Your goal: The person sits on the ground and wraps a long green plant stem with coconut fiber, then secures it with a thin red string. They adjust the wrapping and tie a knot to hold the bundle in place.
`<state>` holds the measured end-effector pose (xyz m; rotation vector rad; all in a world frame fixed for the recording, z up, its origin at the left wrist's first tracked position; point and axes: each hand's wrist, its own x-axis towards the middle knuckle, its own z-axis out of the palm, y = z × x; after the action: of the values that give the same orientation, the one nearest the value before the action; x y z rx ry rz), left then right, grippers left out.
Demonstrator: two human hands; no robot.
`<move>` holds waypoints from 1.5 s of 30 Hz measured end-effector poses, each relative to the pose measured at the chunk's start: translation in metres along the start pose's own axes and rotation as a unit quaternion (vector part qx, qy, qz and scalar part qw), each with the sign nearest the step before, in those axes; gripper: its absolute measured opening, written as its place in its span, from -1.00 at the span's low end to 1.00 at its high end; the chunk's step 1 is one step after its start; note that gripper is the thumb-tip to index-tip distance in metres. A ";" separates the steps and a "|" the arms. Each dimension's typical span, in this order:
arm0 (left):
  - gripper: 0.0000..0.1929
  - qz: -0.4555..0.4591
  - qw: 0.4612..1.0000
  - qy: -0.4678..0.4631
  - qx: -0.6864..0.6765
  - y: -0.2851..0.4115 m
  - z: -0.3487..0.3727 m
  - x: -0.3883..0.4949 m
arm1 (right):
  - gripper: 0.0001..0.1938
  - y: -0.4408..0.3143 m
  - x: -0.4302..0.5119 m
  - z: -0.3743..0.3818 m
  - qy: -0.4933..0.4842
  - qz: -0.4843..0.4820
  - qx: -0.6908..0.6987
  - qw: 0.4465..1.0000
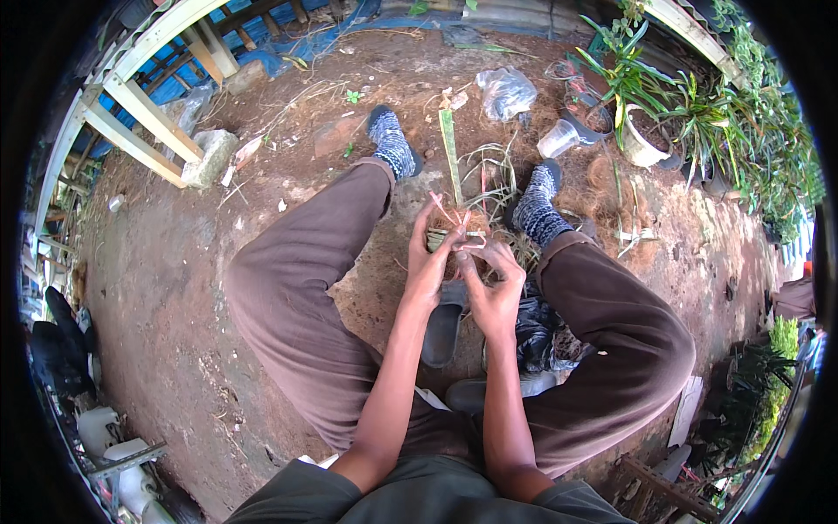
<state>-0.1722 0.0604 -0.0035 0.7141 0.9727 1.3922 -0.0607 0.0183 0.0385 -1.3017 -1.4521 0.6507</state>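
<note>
Between my knees, a small bundle of brown fibre and pale green strips [437, 237] is gripped by my left hand [429, 252], its thumb pressing on top. Pinkish plastic twine [473, 246] loops over the bundle, with a loose end standing up near my left fingertips. My right hand [491, 278] pinches the twine at the bundle's right side, thumb and fingers close together. Just beyond the hands a flat green leaf strip [450, 154] points away from me, beside tangled dry strips [501, 180]. The underside of the bundle is hidden by my hands.
A black sandal [440, 335] and a black plastic bag [538, 331] lie beneath my forearms. Loose brown fibre [599, 190], a clear plastic cup [558, 139] and a crumpled clear bag [507, 93] lie beyond my right foot. Potted plants [645, 137] stand right; a concrete block [211, 158] supports posts at left.
</note>
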 end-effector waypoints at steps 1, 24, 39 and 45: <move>-0.32 -0.008 1.000 0.000 -0.008 0.002 0.001 -0.002 | -0.84 0.001 0.000 -0.002 -0.010 0.007 -0.001 1.000; -0.38 0.018 1.000 0.023 0.012 -0.001 -0.004 -0.011 | -0.84 0.009 -0.005 -0.014 -0.017 0.089 0.188 0.978; -0.39 -0.013 0.998 0.038 -0.039 -0.003 -0.004 -0.012 | -0.79 0.058 -0.008 -0.006 0.010 0.162 0.119 0.979; -0.36 -0.045 0.996 0.034 -0.066 -0.001 -0.001 -0.014 | -0.76 0.049 -0.006 -0.013 0.002 0.121 0.188 0.975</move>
<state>-0.1719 0.0467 -0.0030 0.5209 0.9463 1.3942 -0.0310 0.0231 -0.0032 -1.1839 -1.1057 1.0299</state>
